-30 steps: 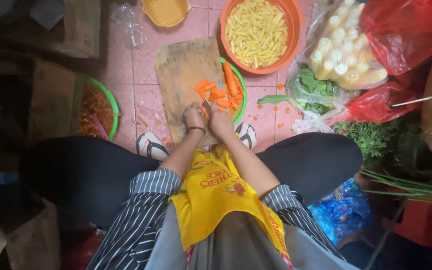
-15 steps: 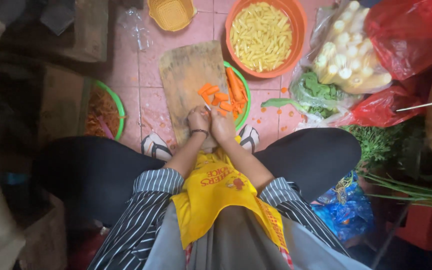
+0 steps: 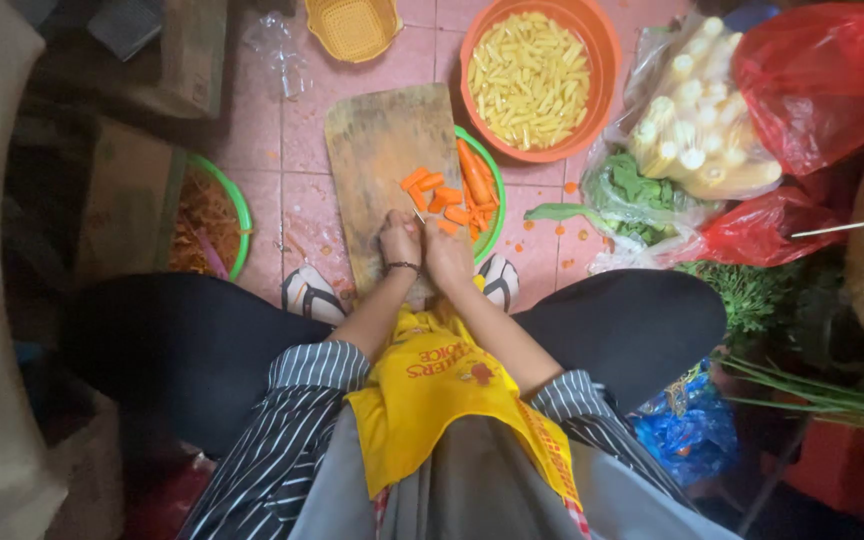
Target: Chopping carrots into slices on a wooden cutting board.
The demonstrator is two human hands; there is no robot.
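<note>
A worn wooden cutting board (image 3: 377,150) lies on the pink tiled floor in front of my knees. Orange carrot pieces (image 3: 422,182) are scattered on its right side. Both hands meet at the board's near end. My left hand (image 3: 399,240), with a dark wristband, is closed around a small knife (image 3: 418,213) whose blade pokes forward. My right hand (image 3: 447,255) is closed on a carrot piece right beside the blade. A green-rimmed bowl (image 3: 497,190) of whole and cut carrots touches the board's right edge.
An orange bowl (image 3: 602,60) of pale yellow cut pieces stands beyond the board. A green-rimmed basin (image 3: 240,215) of carrot peelings is at the left. A yellow basket (image 3: 352,25) sits at the top. Bags of baby corn (image 3: 692,130), leafy greens (image 3: 632,190) and red bags (image 3: 822,70) crowd the right.
Both hands stay together at the near end of the board, working on the carrot. The view has shifted slightly; nothing else has moved.
</note>
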